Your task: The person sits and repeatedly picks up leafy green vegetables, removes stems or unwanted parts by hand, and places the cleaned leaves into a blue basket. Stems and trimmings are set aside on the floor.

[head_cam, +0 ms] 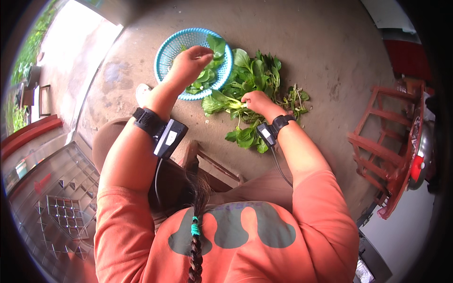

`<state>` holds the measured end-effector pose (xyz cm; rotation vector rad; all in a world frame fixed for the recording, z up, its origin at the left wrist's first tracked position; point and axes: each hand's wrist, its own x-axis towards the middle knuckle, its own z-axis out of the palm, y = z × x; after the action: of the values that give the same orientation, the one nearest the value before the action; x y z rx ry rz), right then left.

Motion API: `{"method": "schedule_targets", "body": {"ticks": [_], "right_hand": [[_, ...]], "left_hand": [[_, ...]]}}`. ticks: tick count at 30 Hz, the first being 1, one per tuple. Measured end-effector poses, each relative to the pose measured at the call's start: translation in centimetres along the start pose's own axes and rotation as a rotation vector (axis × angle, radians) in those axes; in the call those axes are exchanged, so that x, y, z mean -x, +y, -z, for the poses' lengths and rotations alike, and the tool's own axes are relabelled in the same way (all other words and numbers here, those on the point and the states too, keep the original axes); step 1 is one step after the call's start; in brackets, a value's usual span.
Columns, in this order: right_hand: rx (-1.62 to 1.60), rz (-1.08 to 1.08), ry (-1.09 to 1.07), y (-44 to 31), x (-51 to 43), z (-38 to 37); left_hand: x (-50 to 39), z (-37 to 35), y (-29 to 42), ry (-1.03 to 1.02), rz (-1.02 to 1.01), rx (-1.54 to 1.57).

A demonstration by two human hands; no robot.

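Note:
My right hand [260, 102] grips the pale stem end of a leafy green vegetable [217, 102], its broad leaves pointing left, low over the floor. Above a blue plastic colander basket [160, 53] is my left hand [193, 62], with its fingers curled. A green leaf [216, 46] shows just beyond those fingertips; whether the hand holds it is not clear. Loose green leaves [203, 79] lie inside the basket, partly hidden by my left hand and forearm. A heap of leafy greens [260, 72] lies on the floor right of the basket, beyond my right hand.
Wilted trimmings [297, 97] lie right of the heap. More leaves [246, 138] rest on the concrete floor [332, 42] nearer me. A red-brown wooden rack [384, 141] stands at the right, with a metal lid [426, 155] beside it. A lattice metal door [67, 212] is at the left.

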<state>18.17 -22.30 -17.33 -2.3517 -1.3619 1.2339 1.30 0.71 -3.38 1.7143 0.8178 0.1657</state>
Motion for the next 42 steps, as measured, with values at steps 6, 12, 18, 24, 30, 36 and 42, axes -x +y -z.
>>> {"method": "schedule_targets", "body": {"ticks": [6,12,18,24,30,36,42], "right_hand": [[-0.072,0.141,0.057,-7.7,3.8,9.5],[-0.253,0.21,0.176,-12.0,7.0,10.4],[-0.065,0.393,0.328,-12.2,6.0,9.3],[0.19,0.469,0.16,-11.6,4.5,9.1],[-0.237,0.467,0.179,-11.3,3.8,9.0],[-0.15,0.527,0.454,-11.9,4.1,8.8],[-0.235,0.356,0.562,-12.6,4.0,8.0]], "left_hand": [[1.2,-2.3,-1.0,-0.21,-0.337,-0.396],[3.0,-3.1,-0.7,-0.248,-0.574,-0.925],[2.8,-3.3,-0.6,-0.285,-0.505,-0.889],[2.5,-3.6,-0.8,-0.368,-0.471,-0.872],[2.6,-2.6,-0.9,-0.239,-0.538,-0.636],[2.6,-2.6,2.1,-0.294,-0.47,-0.671],[2.5,-3.8,1.8,-0.196,-0.301,-0.756]]}}
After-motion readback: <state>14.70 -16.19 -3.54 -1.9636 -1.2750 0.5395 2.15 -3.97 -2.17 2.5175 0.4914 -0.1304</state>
